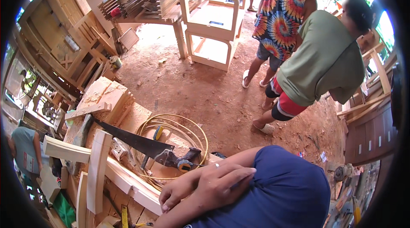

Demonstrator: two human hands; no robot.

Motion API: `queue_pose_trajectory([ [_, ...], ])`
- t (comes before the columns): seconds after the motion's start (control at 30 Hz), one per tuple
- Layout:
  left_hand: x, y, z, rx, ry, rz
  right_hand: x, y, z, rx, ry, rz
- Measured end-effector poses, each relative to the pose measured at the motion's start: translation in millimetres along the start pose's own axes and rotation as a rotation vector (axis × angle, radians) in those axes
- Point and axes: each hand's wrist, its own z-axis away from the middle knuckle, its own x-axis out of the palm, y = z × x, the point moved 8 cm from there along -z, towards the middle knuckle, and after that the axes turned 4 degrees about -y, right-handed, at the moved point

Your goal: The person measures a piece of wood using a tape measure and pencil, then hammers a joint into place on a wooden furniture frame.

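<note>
My forearms cross in front of navy blue cloth (290, 185). My left hand (220, 181) lies over my right forearm, its fingers stretched toward the cloth, with a small white spot on one finger. My right hand (171, 194) hangs loosely past the left forearm, fingers slightly bent and partly hidden; nothing shows in it. Beyond the hands, a dark-bladed handsaw (136, 139) lies on the cluttered bench. A round yellow-and-black tool (184, 167) sits at its near end. Around it loops a coil of yellow hose (204, 136). Curved wooden pieces (99, 170) lie left of my right hand.
Two people, one in a patterned top (282, 14), one in a green shirt (329, 53), stand on the dirt floor (192, 87). A wooden frame (209, 63) stands beside a table of stacked slats (147, 0). Another person (26, 149) is far left. Wooden panels (369, 134) lean right.
</note>
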Motion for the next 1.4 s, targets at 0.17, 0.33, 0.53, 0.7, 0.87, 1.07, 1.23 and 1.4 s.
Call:
queue_pose_trajectory([
  [0.17,25.7,33.7,-26.7,0.175,-0.089,0.113,7.2,-5.7,-10.2,-0.039,0.094,-0.009],
  [0.33,49.3,46.2,-14.1,0.176,-0.099,0.152,20.7,-6.3,12.5,0.007,0.137,0.034],
  [0.53,70.2,72.7,14.4,0.267,-0.115,0.186,43.9,4.1,53.6,0.076,0.345,0.102],
  [0.7,67.6,85.2,54.3,0.315,-0.121,0.086,37.5,22.4,110.2,0.061,0.869,0.507],
  [0.87,62.8,74.7,77.3,0.184,-0.209,-0.044,18.7,56.1,174.8,0.406,1.221,1.268],
  [1.07,47.1,-12.3,139.8,-0.460,-0.122,-0.011,-18.5,87.6,172.8,0.474,1.169,1.313],
  [1.23,72.7,-53.8,258.0,-0.967,0.043,0.372,-51.1,97.4,155.7,0.596,0.926,1.318],
  [1.4,97.9,-45.0,291.6,-1.046,0.343,0.647,-67.9,85.6,143.9,0.475,0.924,1.366],
])
